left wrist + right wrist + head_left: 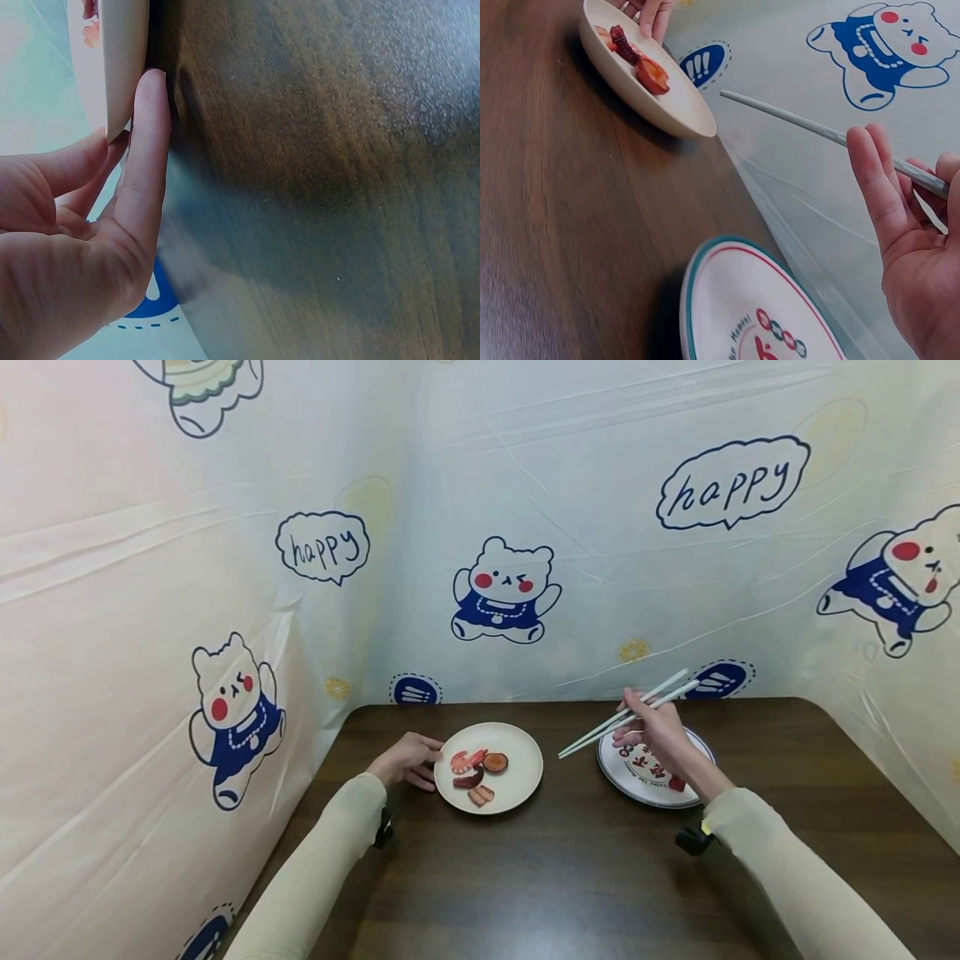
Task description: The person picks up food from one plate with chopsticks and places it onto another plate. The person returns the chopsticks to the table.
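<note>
My left hand (pixel 411 762) pinches the left rim of a cream plate (pixel 517 789), thumb on the edge and fingers at its underside in the left wrist view. On that plate lie a shrimp-like orange piece (pixel 468 762), a round brown slice (pixel 495 762), a dark red curved piece (pixel 468 778) and pinkish pieces (pixel 480 796). My right hand (pixel 656 727) holds a pair of pale chopsticks (pixel 600 731), tips pointing left between the plates. Below this hand sits a white plate (pixel 637 789) with a blue rim and red print, partly hidden by the hand and wrist.
Both plates stand on a dark brown wooden table (pixel 480 885). A small red piece (pixel 677 783) shows on the white plate beside the wrist. Behind the table hangs a pale printed curtain (pixel 420 602) with cartoon bears.
</note>
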Tool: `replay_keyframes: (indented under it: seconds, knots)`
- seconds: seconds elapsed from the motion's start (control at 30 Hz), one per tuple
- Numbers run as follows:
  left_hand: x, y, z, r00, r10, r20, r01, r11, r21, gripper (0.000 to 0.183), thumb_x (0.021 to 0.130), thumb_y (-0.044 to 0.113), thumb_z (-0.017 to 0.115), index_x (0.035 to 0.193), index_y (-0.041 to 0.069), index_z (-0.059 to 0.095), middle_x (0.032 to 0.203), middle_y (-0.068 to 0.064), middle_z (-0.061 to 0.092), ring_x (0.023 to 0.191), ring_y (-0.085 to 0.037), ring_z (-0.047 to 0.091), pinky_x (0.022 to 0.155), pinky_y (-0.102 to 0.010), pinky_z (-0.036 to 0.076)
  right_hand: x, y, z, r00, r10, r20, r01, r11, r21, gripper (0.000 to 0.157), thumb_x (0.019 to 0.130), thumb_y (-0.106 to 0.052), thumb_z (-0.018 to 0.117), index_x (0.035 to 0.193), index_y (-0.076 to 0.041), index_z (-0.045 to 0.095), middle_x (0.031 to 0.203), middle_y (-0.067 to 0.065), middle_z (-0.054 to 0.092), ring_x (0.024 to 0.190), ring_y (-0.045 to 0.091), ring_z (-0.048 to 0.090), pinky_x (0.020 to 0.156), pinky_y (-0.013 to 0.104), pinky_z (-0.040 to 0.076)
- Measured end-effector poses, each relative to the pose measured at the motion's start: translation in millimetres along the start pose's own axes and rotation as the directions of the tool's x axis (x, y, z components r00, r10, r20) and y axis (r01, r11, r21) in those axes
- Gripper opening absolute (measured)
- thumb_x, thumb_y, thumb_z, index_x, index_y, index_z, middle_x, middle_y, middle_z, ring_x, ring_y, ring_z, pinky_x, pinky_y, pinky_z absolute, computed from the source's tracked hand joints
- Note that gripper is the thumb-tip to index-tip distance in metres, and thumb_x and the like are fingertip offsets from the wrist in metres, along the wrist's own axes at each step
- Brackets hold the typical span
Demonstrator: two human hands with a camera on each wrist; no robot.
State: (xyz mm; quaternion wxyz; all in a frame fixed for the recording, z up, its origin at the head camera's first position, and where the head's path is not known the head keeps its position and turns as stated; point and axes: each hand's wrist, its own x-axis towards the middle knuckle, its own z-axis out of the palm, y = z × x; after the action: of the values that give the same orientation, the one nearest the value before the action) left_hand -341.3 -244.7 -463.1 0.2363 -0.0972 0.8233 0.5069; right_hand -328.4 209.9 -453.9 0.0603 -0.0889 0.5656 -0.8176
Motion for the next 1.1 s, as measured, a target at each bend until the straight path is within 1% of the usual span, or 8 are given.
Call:
replay_keyframes:
  seconds: [0.17, 0.37, 0.73, 0.8, 0.97, 1.1]
  knots:
    - [-0.2, -1.2, -0.4, 1.0, 0.001, -0.005, -0.001, 1.0, -0.004, 0.043, 0.109, 0.007, 0.057, 0.15, -0.001, 0.055, 0.125, -0.021, 0.067, 0.083, -0.029, 0.074, 0.072, -0.043, 0.067, -5.9, -4.5, -8.5, 1.0, -0.013, -0.008, 0.013, 1.0, -0.003, 0.038, 0.111, -0.03, 0.056, 0.101, 0.006, 0.061, 0.078, 0.016, 0.07, 0.063, 0.021, 0.073, 0.064, 0.038, 0.066]
    - [1.2, -3.0, -0.5, 1.0, -0.006, -0.003, 0.006, 1.0, -0.019, 0.041, 0.108, 0.005, 0.056, 0.149, -0.002, 0.057, 0.122, -0.02, 0.068, 0.08, -0.027, 0.074, 0.071, -0.045, 0.067, -13.1, -8.1, -19.2, 1.0, -0.028, -0.004, 0.028, 0.999, -0.02, 0.037, 0.113, -0.028, 0.052, 0.101, 0.005, 0.061, 0.075, 0.014, 0.071, 0.063, 0.021, 0.074, 0.063, 0.038, 0.066]
    - [3.2, -0.6, -2.2, 1.0, -0.006, -0.014, 0.006, 1.0, -0.017, 0.042, 0.108, 0.007, 0.058, 0.149, 0.0, 0.057, 0.125, -0.02, 0.067, 0.083, -0.029, 0.074, 0.072, -0.044, 0.067, -19.4, -17.7, -36.0, 0.998, -0.063, 0.02, 0.063, 0.998, 0.001, 0.034, 0.113, -0.026, 0.05, 0.098, 0.001, 0.064, 0.074, 0.013, 0.071, 0.063, 0.02, 0.073, 0.062, 0.035, 0.066]
    - [3.0, -0.5, -2.4, 1.0, 0.001, -0.015, -0.001, 1.0, -0.013, 0.042, 0.108, 0.007, 0.058, 0.149, -0.001, 0.057, 0.126, -0.02, 0.067, 0.083, -0.029, 0.073, 0.072, -0.044, 0.067, -20.7, -19.5, -38.8, 0.997, -0.068, 0.025, 0.068, 0.998, -0.004, 0.034, 0.114, -0.025, 0.05, 0.099, 0.003, 0.063, 0.074, 0.014, 0.072, 0.063, 0.021, 0.074, 0.063, 0.035, 0.066]
    - [2.5, -2.2, -0.6, 1.0, 0.007, -0.022, -0.007, 1.0, -0.009, 0.041, 0.107, 0.006, 0.059, 0.148, -0.001, 0.058, 0.127, -0.021, 0.066, 0.084, -0.029, 0.074, 0.072, -0.045, 0.067, -26.7, -22.8, -46.6, 0.998, -0.059, 0.021, 0.06, 0.998, -0.027, 0.035, 0.113, -0.027, 0.052, 0.101, 0.004, 0.063, 0.075, 0.014, 0.072, 0.064, 0.021, 0.074, 0.064, 0.037, 0.066]
    - [2.0, -2.7, 0.1, 1.0, 0.003, -0.029, -0.003, 1.0, -0.004, 0.041, 0.107, 0.007, 0.059, 0.148, -0.001, 0.058, 0.127, -0.021, 0.066, 0.085, -0.03, 0.074, 0.072, -0.045, 0.067, -30.7, -24.2, -53.5, 0.998, -0.065, 0.015, 0.066, 0.998, -0.019, 0.034, 0.113, -0.025, 0.05, 0.099, 0.002, 0.065, 0.075, 0.014, 0.073, 0.064, 0.02, 0.074, 0.062, 0.035, 0.066]
